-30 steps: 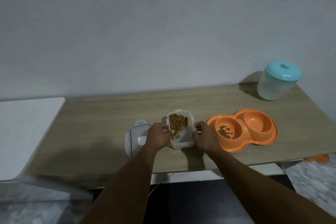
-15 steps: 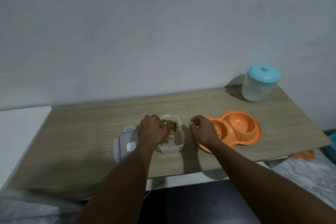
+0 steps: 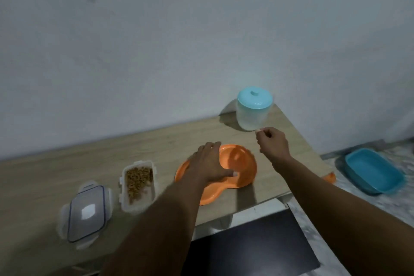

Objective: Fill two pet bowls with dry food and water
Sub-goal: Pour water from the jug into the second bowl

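A pale wood table stands against a grey wall. Nearest, the left hand lies flat, fingers spread, on the orange double bowl. Beyond, the right hand, loosely curled and empty, is closer to the water jar, which stands upright just past its fingertips.

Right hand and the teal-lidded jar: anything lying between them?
Nothing. In the head view only bare table separates the right hand from the teal-lidded jar; the fingertips are close to its base.
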`<state>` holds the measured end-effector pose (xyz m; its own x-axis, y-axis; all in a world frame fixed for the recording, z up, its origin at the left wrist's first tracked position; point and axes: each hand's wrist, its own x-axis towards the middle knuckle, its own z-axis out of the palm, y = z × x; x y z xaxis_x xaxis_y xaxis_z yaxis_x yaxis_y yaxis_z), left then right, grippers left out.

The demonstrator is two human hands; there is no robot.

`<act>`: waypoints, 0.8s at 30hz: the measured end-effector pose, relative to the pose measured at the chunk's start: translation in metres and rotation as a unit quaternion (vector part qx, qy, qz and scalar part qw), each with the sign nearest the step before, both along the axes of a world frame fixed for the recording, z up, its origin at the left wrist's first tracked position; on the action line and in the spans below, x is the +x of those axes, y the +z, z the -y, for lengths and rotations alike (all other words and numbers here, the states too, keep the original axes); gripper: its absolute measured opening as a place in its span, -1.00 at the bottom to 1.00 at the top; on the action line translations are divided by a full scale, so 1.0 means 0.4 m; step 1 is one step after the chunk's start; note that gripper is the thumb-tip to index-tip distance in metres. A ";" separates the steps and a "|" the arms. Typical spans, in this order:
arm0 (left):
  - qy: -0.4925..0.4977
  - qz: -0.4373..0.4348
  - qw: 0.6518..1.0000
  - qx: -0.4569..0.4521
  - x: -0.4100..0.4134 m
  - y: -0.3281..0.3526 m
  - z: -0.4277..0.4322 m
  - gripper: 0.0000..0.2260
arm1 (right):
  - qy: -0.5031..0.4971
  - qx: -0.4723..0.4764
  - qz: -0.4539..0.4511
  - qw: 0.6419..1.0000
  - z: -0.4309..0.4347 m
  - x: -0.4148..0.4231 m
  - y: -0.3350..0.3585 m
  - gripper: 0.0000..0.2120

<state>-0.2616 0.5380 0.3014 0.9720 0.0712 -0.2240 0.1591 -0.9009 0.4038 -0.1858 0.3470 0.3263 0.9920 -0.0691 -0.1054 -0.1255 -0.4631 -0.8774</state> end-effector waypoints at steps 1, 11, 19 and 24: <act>-0.003 -0.013 1.000 0.012 0.011 -0.017 0.023 0.06 | -0.005 0.014 -0.012 1.000 0.028 0.024 -0.007 -0.79; 0.020 -0.071 0.997 0.011 0.096 -0.082 0.057 0.14 | -0.001 0.125 -0.090 0.988 0.097 0.283 -0.016 -0.55; 0.047 -0.065 0.997 -0.006 0.114 -0.098 0.042 0.14 | 0.052 0.229 -0.140 0.962 0.037 0.435 -0.021 -0.33; 0.163 -0.134 0.977 -0.013 0.117 -0.098 0.039 -0.11 | 0.043 0.286 -0.155 0.945 0.015 0.481 -0.040 -0.37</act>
<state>-0.2149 0.5224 0.2623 0.8049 0.3573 -0.4737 0.5386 -0.7750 0.3306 0.0068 0.3410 0.3103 0.9064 0.1659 -0.3884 -0.4017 0.0547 -0.9141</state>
